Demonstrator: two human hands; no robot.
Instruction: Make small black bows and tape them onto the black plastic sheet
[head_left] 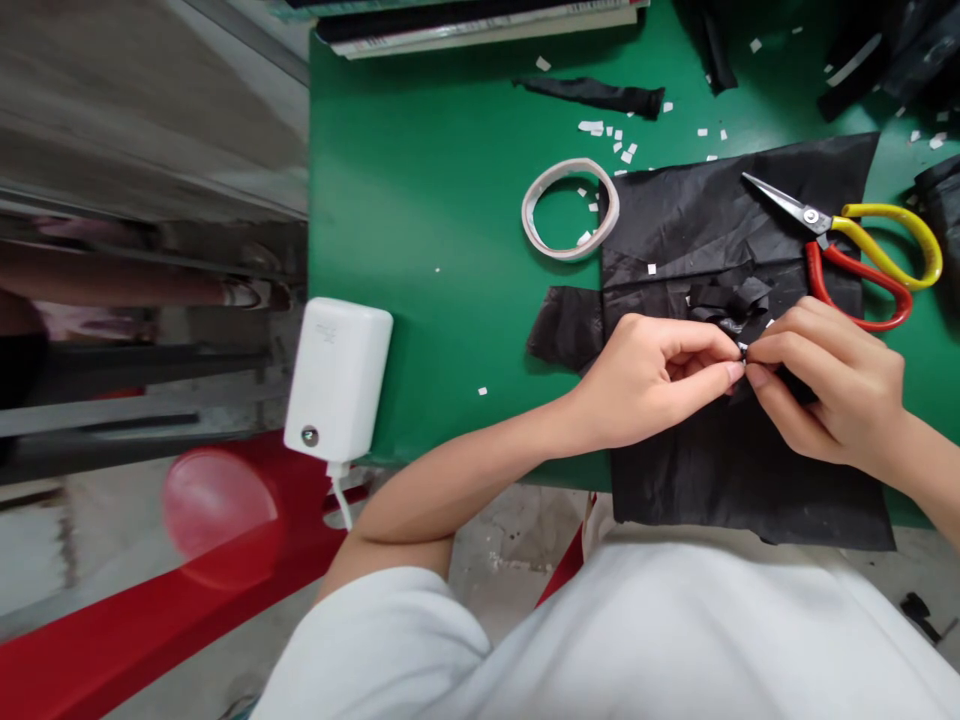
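My left hand (652,375) and my right hand (832,385) meet fingertip to fingertip over a sheet of black fabric (675,480). Both pinch a tiny dark piece with a bit of white on it (743,350); most of it is hidden by the fingers, so its kind is unclear. Just beyond the fingertips lies a small heap of black strips (731,300). Scissors (817,220) with one yellow and one red handle rest on the fabric's far right part, blades slightly apart. A roll of white tape (532,210) lies at the fabric's far left corner.
Small white paper bits (626,155) are scattered over the green table (420,200). A white power bank (337,380) with a cable sits at the left edge, near a red chair (187,620). Books (487,30) and a black strip (592,95) lie farther back.
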